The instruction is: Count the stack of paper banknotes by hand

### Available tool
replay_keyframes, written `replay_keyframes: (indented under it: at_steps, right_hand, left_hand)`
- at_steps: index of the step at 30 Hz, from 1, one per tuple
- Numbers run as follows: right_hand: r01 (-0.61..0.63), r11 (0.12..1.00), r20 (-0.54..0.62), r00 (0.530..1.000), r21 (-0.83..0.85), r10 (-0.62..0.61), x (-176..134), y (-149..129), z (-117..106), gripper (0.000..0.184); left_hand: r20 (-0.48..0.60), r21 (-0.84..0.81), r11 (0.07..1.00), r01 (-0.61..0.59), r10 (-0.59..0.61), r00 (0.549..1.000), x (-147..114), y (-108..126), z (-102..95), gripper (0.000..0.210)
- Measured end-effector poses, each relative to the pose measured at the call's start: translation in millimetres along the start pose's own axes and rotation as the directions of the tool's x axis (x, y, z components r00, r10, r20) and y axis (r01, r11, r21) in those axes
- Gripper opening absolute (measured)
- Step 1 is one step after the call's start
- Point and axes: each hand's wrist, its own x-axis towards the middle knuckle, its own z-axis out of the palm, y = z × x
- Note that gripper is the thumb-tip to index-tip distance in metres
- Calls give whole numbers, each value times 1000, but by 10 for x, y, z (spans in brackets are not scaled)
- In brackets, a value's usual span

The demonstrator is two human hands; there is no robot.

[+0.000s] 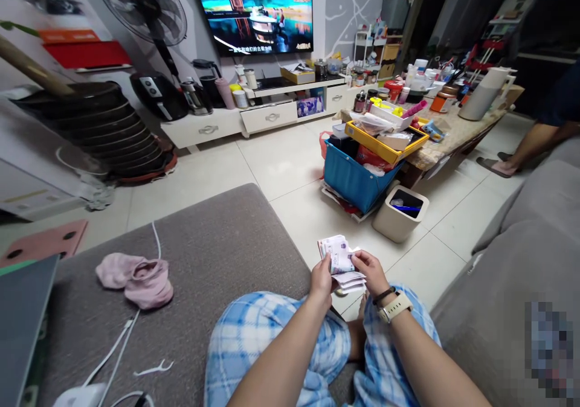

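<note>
Above my lap, both hands hold a small bundle of printed white papers (339,249) with purple and pink pictures. My left hand (321,280) grips its left edge, with the thumb pressed on the front. My right hand (370,271) pinches its right edge between thumb and fingers. Several paper layers fan out below the top sheet. I cannot tell whether they are loose sheets or a folded booklet. A cream watch (395,307) and a dark band sit on my right wrist.
On the grey sofa seat (217,244) to my left lie pink cloth items (136,277), white cables and a floss pick (154,369). A beige bin (401,214) and a blue box (357,177) stand ahead, beside a cluttered table (475,123). A person's leg (534,144) shows at right.
</note>
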Motion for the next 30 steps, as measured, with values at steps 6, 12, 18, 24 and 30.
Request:
replay_keyframes:
  at_steps: [6,12,18,24,30]
  right_hand:
    - [-6,1000,2,1000,13,6,1,15,-13,43]
    - [8,1000,15,1000,2,-8,10,71,-74,38]
    - [-57,998,69,996,-14,58,-25,10,-68,45]
    - [26,998,-35,999,-65,-28,1,4,-75,39]
    - [34,997,-151,988,-73,-45,39,24,-97,41]
  left_hand:
    - [-4,13,1000,-20,20,1000,23,-30,-10,23]
    - [-11,23,999,-27,27,1000,35,-39,-9,19]
    - [-11,-15,1000,20,-20,1000,-12,7,55,16]
    - [-31,-1,1000,10,-10,999,-27,16,53,13]
    - [-26,25,997,67,-66,997,-75,23,54,17]
